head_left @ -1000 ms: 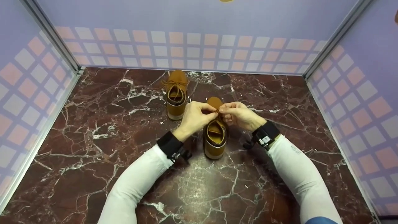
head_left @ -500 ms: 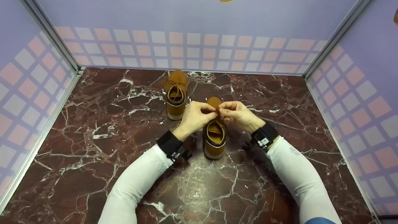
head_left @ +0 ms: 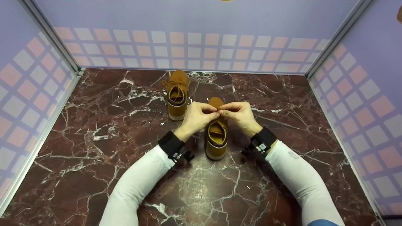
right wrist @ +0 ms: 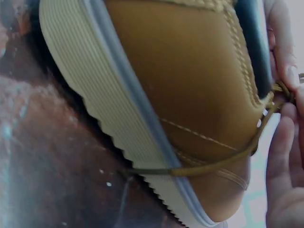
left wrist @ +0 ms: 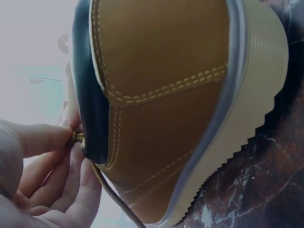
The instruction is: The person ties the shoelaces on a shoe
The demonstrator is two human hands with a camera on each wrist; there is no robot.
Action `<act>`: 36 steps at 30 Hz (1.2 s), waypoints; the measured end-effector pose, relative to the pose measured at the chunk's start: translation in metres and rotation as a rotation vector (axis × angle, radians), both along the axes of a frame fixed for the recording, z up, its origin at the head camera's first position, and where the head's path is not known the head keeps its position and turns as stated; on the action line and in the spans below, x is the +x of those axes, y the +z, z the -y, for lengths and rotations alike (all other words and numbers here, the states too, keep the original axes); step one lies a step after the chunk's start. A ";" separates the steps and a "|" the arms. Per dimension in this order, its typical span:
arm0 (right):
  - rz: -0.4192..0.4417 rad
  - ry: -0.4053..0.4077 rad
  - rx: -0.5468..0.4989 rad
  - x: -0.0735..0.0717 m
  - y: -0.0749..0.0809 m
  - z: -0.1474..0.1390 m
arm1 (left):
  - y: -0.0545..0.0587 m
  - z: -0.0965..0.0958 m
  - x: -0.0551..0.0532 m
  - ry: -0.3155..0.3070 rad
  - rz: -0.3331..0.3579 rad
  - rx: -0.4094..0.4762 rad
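Observation:
A tan lace-up shoe (head_left: 216, 152) stands on the floor with its toe pointing away from me. Over its front, my left hand (head_left: 197, 118) and my right hand (head_left: 241, 116) meet fingertip to fingertip. In the left wrist view, my left thumb and finger pinch the shoelace (left wrist: 77, 137) at the top of the lacing, and one strand hangs down past the shoe's side. My right fingers also pinch the lace, close to a loop visible in the right wrist view; a loose lace end (right wrist: 213, 167) trails across the sole there. The knot itself is mostly hidden by fingers.
The matching tan shoe (head_left: 177, 110) stands farther forward on the left, its lace tied in a bow. Brown marbled floor (head_left: 201, 191) lies around both shoes. Lilac panels (head_left: 201, 18) with pink and white squares enclose it at the back and both sides.
My right hand has shifted slightly left and its wrist has turned a little, the fingers drawing tighter to the left fingertips. The left hand and both shoes stay where they were.

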State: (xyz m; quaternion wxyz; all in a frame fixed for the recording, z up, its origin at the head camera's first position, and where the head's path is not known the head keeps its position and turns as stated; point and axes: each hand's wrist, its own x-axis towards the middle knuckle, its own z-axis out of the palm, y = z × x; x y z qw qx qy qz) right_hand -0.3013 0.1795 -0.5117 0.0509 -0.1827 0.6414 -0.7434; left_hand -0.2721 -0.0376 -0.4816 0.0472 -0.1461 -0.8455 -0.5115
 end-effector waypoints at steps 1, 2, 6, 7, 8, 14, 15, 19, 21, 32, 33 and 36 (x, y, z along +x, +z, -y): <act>0.015 -0.009 -0.007 0.000 -0.001 0.001 | 0.000 0.000 0.000 -0.003 0.001 0.002; 0.042 -0.012 -0.017 0.001 -0.001 0.001 | 0.000 0.000 0.000 -0.005 0.003 0.004; 0.187 0.030 -0.014 0.002 -0.001 -0.001 | 0.000 0.000 0.000 -0.019 0.016 0.011; 0.215 0.044 -0.009 0.002 -0.001 -0.002 | 0.000 0.000 0.000 -0.021 0.021 0.012; 0.233 0.052 -0.003 0.002 -0.001 -0.002 | 0.000 0.000 0.000 -0.023 0.029 0.016; 0.215 0.037 -0.005 0.003 -0.002 0.001 | -0.001 0.002 -0.001 -0.021 0.058 0.068; 0.222 0.032 -0.014 0.004 -0.002 0.002 | -0.001 0.002 -0.001 -0.018 0.059 0.077; 0.269 0.019 -0.057 0.006 -0.002 0.003 | -0.001 0.004 -0.001 -0.006 0.062 0.092; 0.287 0.028 -0.092 0.007 -0.002 0.003 | 0.000 0.005 -0.001 0.001 0.064 0.089; 0.320 0.024 -0.150 0.013 -0.005 0.004 | -0.003 0.010 -0.002 0.009 0.063 0.032; 0.314 0.013 -0.135 0.014 -0.005 0.004 | -0.004 0.011 -0.002 0.012 0.063 0.025; 0.304 -0.022 -0.087 0.015 -0.007 0.000 | -0.005 0.016 -0.002 0.022 0.071 -0.005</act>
